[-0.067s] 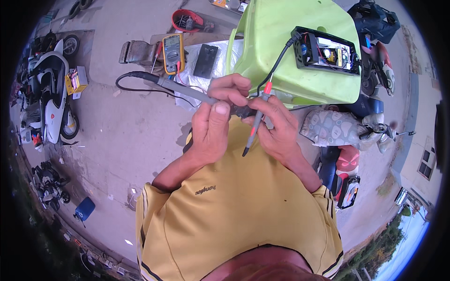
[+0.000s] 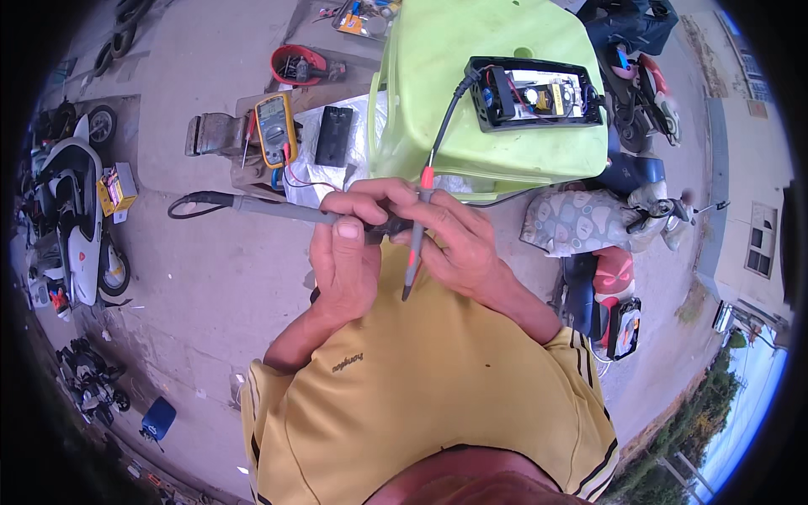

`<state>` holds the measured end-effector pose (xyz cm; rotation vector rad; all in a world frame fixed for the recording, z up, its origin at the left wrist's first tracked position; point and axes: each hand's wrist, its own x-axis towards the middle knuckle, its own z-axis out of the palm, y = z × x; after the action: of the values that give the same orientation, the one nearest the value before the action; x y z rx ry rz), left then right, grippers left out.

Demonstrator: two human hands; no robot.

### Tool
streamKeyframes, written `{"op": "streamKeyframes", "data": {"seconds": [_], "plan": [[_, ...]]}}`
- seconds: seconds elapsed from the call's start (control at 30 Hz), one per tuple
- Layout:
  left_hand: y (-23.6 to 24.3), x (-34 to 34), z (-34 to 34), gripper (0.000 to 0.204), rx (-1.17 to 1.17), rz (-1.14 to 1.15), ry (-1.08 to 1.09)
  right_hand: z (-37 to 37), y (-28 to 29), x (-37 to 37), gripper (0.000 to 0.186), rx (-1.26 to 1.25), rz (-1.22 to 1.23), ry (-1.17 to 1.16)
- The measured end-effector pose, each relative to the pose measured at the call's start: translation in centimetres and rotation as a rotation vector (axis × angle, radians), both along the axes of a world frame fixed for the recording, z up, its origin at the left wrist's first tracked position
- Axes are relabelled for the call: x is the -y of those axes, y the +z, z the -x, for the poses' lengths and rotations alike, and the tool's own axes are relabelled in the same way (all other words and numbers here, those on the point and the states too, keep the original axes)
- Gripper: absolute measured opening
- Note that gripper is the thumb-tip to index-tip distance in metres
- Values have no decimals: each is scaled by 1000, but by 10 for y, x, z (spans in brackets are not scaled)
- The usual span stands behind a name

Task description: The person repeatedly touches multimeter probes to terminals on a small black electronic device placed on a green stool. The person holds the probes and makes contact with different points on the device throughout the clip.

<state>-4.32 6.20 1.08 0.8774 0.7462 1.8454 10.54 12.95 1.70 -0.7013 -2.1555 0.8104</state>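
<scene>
Open black case (image 2: 539, 124), lying on a lime-green plastic stand (image 2: 454, 50), contained a circuit assembly (image 2: 551, 99) with white and yellow parts. A red bowl (image 2: 280, 74) held dark parts (image 2: 300, 69); a tray (image 2: 361, 34) beyond it carried small mixed items. Both hands met in front of the chest with fingers curled. The left hand (image 2: 349, 248) pinched a gray probe (image 2: 278, 208) between thumb and fingers; the right hand (image 2: 461, 244) gripped a red-tipped probe (image 2: 418, 231), tilted across its fingers. Between the hands, their fingertips held a small black connector (image 2: 389, 227), largely hidden by the fingers. The red tip lay over the black cord (image 2: 452, 114) in view; contact could not be told. A yellow multimeter (image 2: 273, 130) stood near a black cover (image 2: 334, 136) and a vise (image 2: 215, 135).
</scene>
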Motion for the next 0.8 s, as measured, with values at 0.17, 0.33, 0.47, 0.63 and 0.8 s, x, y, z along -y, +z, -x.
{"op": "streamKeyframes", "data": {"seconds": [0.17, 0.33, 0.47, 0.63, 0.8], "plan": [[8, -16, -10, 25, 166, 56, 100, 3, 13, -5, 52, 48, -228, -3], [16, -25, 0, 20, 342, 85, 93, -14, 35, -20, 54, 11, -457, -67], [17, -17, 15, 19, 378, 188, -4, -58, 61, -36, 47, -112, -341, -352], [-5, 2, 22, 18, 277, 304, -192, -90, 69, -90, 35, -502, -110, -567], [-3, 11, 13, 18, 315, 445, -167, -102, 63, -138, 31, -276, -166, -662]]}}
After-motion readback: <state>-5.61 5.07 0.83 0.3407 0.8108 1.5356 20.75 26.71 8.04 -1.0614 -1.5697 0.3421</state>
